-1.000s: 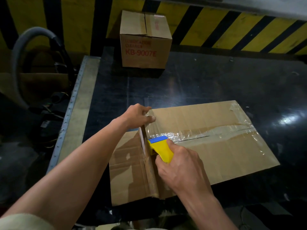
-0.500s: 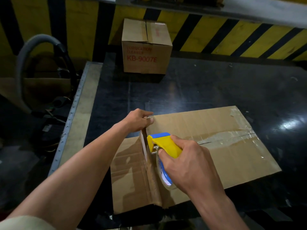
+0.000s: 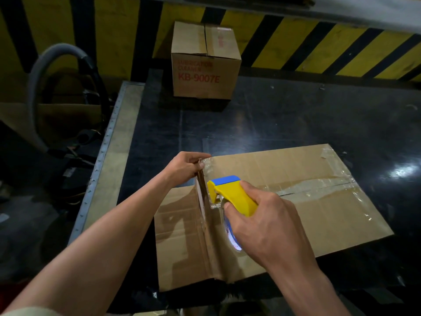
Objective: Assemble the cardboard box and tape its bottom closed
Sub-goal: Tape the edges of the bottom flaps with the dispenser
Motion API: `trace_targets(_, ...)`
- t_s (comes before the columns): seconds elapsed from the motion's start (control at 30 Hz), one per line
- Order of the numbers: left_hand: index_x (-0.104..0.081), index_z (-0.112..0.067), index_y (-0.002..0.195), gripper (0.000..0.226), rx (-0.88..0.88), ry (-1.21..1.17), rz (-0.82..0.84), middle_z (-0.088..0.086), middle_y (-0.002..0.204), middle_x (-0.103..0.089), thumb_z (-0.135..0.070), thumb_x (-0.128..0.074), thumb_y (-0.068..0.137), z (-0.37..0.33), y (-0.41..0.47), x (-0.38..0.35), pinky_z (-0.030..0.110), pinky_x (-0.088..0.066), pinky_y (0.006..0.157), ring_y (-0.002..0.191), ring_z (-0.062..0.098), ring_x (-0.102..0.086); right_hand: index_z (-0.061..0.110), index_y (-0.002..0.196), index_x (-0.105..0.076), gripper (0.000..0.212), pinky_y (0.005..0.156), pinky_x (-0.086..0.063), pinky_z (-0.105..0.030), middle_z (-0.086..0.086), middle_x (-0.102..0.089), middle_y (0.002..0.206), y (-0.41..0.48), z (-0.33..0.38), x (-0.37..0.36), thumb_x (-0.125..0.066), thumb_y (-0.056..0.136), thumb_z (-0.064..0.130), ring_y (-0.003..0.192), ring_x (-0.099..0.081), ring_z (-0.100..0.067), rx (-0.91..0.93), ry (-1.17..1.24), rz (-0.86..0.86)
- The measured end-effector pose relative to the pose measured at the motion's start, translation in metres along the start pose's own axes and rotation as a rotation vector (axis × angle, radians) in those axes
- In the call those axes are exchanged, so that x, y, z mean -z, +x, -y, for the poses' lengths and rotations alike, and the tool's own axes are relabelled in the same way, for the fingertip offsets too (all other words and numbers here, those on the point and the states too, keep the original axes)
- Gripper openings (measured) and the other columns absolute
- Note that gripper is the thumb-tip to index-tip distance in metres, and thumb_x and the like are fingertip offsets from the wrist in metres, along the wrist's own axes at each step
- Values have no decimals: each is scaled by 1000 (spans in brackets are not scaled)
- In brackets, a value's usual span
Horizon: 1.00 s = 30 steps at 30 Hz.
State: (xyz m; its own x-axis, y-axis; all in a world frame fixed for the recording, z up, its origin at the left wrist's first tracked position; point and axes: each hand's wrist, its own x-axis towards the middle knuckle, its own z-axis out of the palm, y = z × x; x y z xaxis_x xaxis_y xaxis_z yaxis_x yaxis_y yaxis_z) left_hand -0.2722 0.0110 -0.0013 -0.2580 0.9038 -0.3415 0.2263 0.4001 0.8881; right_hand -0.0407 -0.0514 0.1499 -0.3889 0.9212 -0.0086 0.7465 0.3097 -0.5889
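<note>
One cardboard box (image 3: 319, 215), seam taped, lies near on the black table (image 3: 273, 124).
Left hand (image 3: 185, 167) pinches its raised flap; right hand (image 3: 271, 226) grips the tape dispenser (image 3: 234, 195). Judged light, stiff, crease-prone: hold at flap edges.

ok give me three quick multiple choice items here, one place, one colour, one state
1. Where does the printed box stand? A) far end of the table B) the floor C) a shelf
2. The tape dispenser body is: A) red B) yellow C) green
3. The left hand is: A) lying flat B) holding scissors C) gripping the cardboard box's edge
Answers: 1 A, it sits by the striped wall. 2 B, yellow with a blue tip, in the right hand. 3 C, it curls over the edge.
</note>
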Motion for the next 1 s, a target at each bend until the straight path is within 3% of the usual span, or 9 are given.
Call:
trace_targets(0.2,-67,-21,133,34,54,-80,-9,0,113,-71,-9,-55,104,2,1,-3,37,-54,98,109,19,-66,24,138,-55,60,76,-56,-29,2,-72,107,4,7,8,-63,86,53,76,-57,-9,2,28,-39)
trace_targets(0.33,-69,-22,130,35,62,-89,-6,4,119,-70,-7,-52,104,3,3,-3,46,-52,105,113,22,-65,25,137,-54,60,74,-51,-27,1,-71,100,-6,1,-2,-59,86,55,81,-61,-14,-26,-47,74)
trace_targets(0.47,-70,-20,128,36,51,-138,-9,7,117,-71,-3,-51,103,3,2,-6,48,-51,106,114,25,-65,21,132,-54,55,72,-51,-35,0,-65,86,-13,-11,-19,-56,86,52,81,-62,-21,-79,-117,163)
trace_targets(0.67,-66,-15,134,34,10,-13,-23,8,129,-69,-14,-53,102,-4,2,-13,49,-48,110,120,26,-62,26,139,-47,62,74,-49,-36,-5,-64,97,-13,-18,-33,-54,83,52,87,-62,-26,-133,-144,202)
trace_targets(0.8,-67,-22,134,49,-69,171,-47,-2,117,-73,-40,-75,89,-4,-3,-17,33,-55,95,106,14,-69,27,141,-46,62,69,-45,-34,-4,-63,96,-13,-22,-35,-54,85,52,82,-58,-25,-117,-162,184)
trace_targets(1.0,-73,-21,126,44,-64,149,-138,-1,112,-75,-36,-80,85,-1,0,-26,35,-58,89,100,14,-69,27,143,-42,62,66,-46,-34,0,-61,83,-23,-24,-28,-53,86,52,75,-60,-21,-71,-92,139)
